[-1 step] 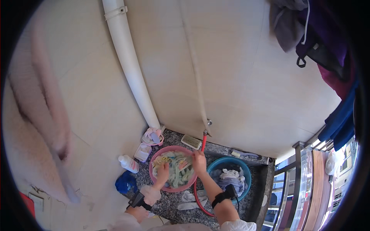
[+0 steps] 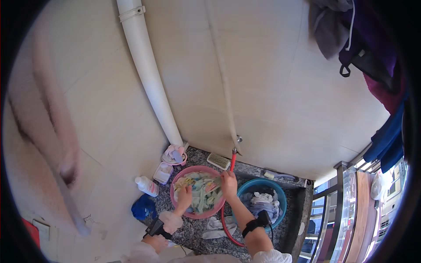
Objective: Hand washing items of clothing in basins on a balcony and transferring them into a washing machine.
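A pink basin (image 2: 179,173) stands on the speckled stone ledge, full of wet, pale green and yellow cloth (image 2: 202,199). Over its left part my left hand (image 2: 185,196) has its fingers closed on the cloth. At the right rim my right hand (image 2: 228,184) is closed as well, where a printed fold of the cloth reaches it; its fingertips are partly hidden. Right behind that hand a red hose (image 2: 233,161) comes down from the tap (image 2: 234,150) and bends round past the basin. Straps with small dark devices sit on both my forearms.
On the right, a blue basin (image 2: 285,206) holds white and grey laundry. White cloths (image 2: 215,229) lie in front. Brushes (image 2: 218,161), a soap box (image 2: 162,173), a white bottle (image 2: 147,186) and a blue bundle (image 2: 144,207) surround the pink basin. A railing (image 2: 326,215) runs along the right.
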`<state>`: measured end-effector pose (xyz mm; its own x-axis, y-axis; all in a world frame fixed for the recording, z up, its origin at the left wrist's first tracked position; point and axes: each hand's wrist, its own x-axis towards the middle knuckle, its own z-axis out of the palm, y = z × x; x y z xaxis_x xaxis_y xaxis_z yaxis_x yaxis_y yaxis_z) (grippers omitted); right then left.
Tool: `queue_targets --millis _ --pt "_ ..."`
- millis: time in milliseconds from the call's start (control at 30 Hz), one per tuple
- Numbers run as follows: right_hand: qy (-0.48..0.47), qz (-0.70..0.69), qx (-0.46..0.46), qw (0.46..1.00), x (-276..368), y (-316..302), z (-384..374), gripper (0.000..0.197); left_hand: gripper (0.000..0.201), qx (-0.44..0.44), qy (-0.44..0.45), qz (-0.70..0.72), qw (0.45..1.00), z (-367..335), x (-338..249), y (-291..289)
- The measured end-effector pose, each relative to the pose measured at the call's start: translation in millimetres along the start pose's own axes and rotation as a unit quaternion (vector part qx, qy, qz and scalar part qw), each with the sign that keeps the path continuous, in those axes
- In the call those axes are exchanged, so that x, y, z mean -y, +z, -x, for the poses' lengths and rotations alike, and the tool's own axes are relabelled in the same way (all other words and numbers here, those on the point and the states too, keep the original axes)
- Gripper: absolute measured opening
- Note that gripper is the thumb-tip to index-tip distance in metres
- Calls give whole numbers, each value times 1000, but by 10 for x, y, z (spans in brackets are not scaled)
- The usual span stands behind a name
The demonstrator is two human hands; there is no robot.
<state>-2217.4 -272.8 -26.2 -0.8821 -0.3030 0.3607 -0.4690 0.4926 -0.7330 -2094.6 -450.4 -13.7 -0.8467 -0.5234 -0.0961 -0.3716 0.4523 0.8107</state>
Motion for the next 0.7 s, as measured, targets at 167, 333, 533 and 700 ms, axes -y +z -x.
queue_targets --millis 167,333,533,700 --pt "-143 193 89 967 12 198 357 11 24 -37 212 -171 961 167 -372 107" --pt "-26 322 276 905 20 574 454 20 19 102 182 -411 887 23 73 651" --pt "-74 296 205 930 -192 838 520 17 17 125 324 -408 844 -145 390 702" --pt "-25 230 296 927 -321 815 421 16 20 229 212 -479 820 -98 147 602"
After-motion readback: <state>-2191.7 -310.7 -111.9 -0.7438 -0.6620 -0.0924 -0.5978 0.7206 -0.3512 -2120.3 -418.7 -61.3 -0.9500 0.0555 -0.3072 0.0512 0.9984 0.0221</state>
